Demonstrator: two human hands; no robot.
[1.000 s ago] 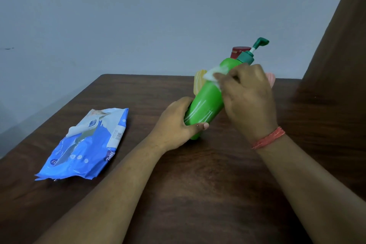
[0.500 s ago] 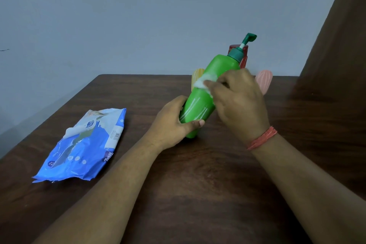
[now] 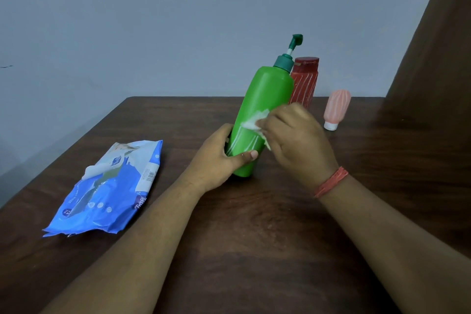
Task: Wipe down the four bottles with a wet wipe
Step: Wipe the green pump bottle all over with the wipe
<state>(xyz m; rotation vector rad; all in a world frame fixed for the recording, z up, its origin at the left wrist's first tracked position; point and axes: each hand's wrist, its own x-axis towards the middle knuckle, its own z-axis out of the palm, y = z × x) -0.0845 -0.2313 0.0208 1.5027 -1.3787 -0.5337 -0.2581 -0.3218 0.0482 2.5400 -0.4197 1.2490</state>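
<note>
A tall green pump bottle (image 3: 267, 92) leans a little to the right with its base on the dark wooden table (image 3: 254, 237). My left hand (image 3: 219, 158) grips its lower part, thumb across the front. My right hand (image 3: 295, 137) pinches a crumpled white wet wipe (image 3: 254, 122) against the bottle's mid body. Behind the green bottle stands a red ribbed bottle (image 3: 304, 81) with a dark red cap. A small pink ribbed bottle (image 3: 336, 107) stands on its white cap to the right. The yellow bottle seen earlier is hidden behind the green one.
A blue pack of wet wipes (image 3: 109, 191) lies flat at the left of the table, its flap partly lifted. A pale wall runs behind the table's far edge. A dark brown panel (image 3: 433, 46) rises at the right.
The green bottle has been tipped up from a strong lean to nearly upright. My right hand with the wipe has slid down from its shoulder to its middle.
</note>
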